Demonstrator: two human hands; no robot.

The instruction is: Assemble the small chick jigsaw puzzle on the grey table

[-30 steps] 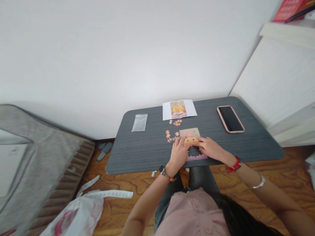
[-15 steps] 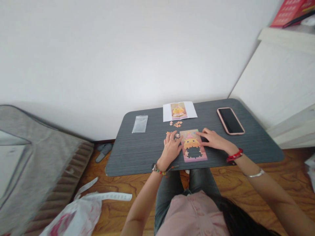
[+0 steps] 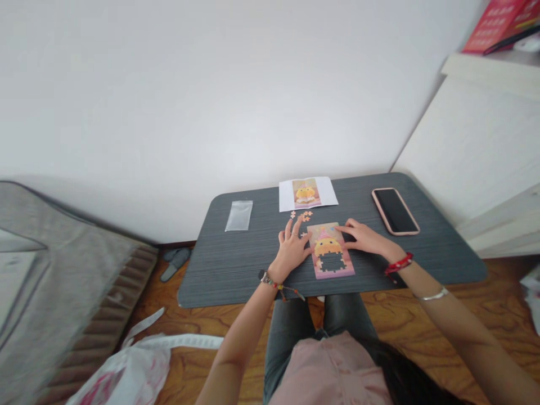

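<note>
A partly filled jigsaw puzzle (image 3: 328, 246) with a yellow cartoon figure lies flat on the dark table; its lower middle is a gap showing the tabletop. My left hand (image 3: 292, 250) is at the puzzle's left edge, fingers spread, its fingertips reaching toward the loose puzzle pieces (image 3: 307, 216) behind. Its thumb points at the puzzle's left border. On the other side, my right hand (image 3: 365, 238) rests at the right border with thumb and finger apart, touching the puzzle. Behind the pieces lies a creased reference sheet (image 3: 329, 190) printed with the same picture.
A pink-cased phone (image 3: 395, 211) lies on the table (image 3: 442, 250) at the right. To the left is a clear plastic bag (image 3: 239, 215). The wall (image 3: 253, 95) stands right behind the table, a white cabinet (image 3: 493, 152) to the right. Slippers (image 3: 176, 263) sit on the floor.
My left hand has shifted slightly forward, its fingers now stretched toward the loose pieces by the sheet. My right hand stays at the puzzle's right border.
</note>
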